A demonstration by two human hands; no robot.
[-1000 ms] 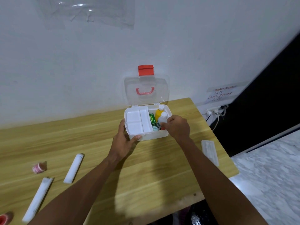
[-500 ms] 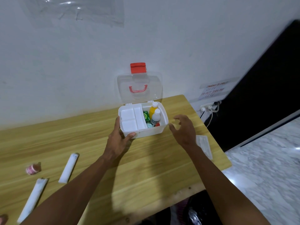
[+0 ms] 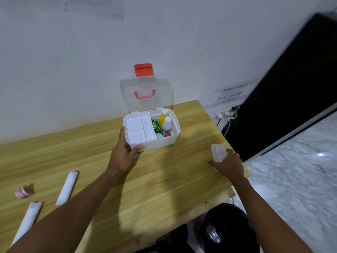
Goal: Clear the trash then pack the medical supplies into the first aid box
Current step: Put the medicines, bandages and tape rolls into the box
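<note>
Box (image 3: 165,141), centre frame, lid propped open against wall for loading; bottles and packets stowed in right compartment. Left hand (image 3: 124,152) curled round near-left corner, thumb on front wall, likely steadying. Right hand (image 3: 228,162), right table edge: clear packet (image 3: 218,152) pinched, protruding beyond fingertips. Rolls left unpacked, lower left.
</note>
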